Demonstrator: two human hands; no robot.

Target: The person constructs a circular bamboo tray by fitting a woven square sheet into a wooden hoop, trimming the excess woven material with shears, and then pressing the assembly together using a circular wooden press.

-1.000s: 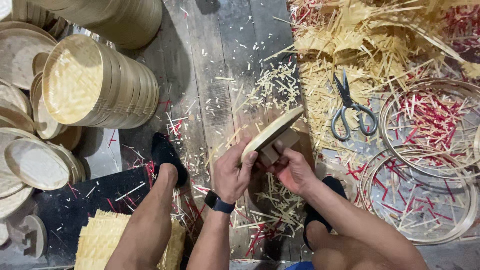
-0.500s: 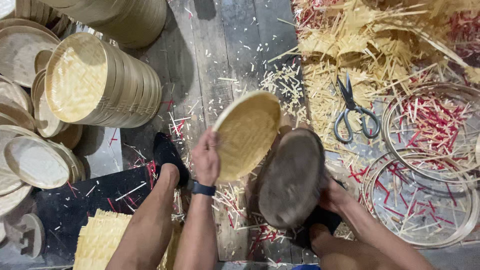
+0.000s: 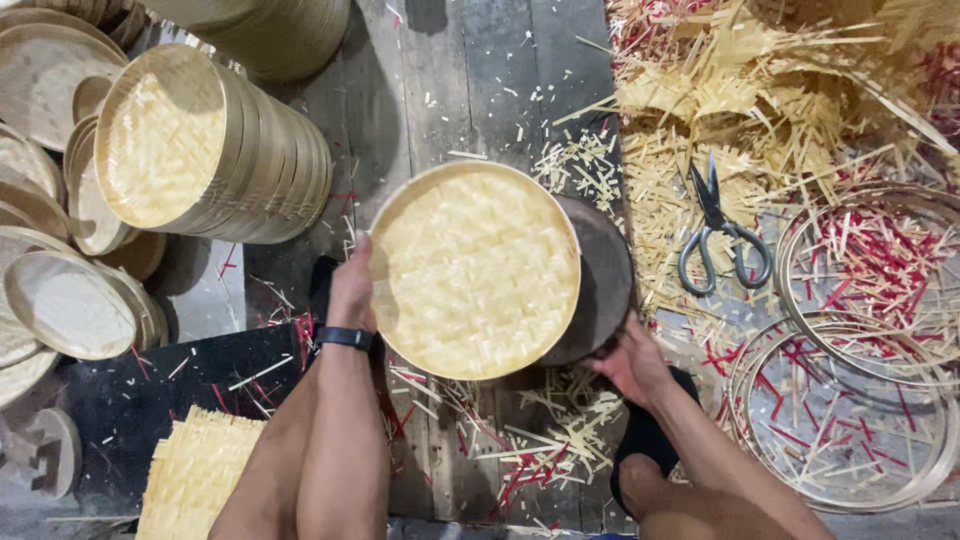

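The left hand [image 3: 352, 290] grips the left rim of a round woven lid [image 3: 475, 270], fingers curled over the edge and pressed onto it. The lid faces up toward the camera, in the middle of the scene above a plank floor [image 3: 440, 90]. Behind it, poking out on the right, is a dark round block [image 3: 600, 285]; the lid covers most of it. The right hand [image 3: 632, 365] sits at the block's near right edge; its fingers go under the block, so how they close cannot be told. A black band [image 3: 345, 337] circles the left wrist.

To the left, a stack of lids [image 3: 215, 150] lies on its side, woven face toward the camera. Further left, loose lids [image 3: 60, 300] lie scattered and overlapping. Near left, a woven mat [image 3: 195, 475] lies on a dark sheet [image 3: 100, 400].

To the right, scissors [image 3: 722, 235] lie on a heap of pale strips [image 3: 760, 110], well apart from both hands. Beyond them on the right, thin hoops [image 3: 850, 420] ring red and pale cuttings. More cuttings [image 3: 530, 450] litter the floor between the person's legs, just under the lid. A dark shoe [image 3: 645, 445] shows below the right hand.
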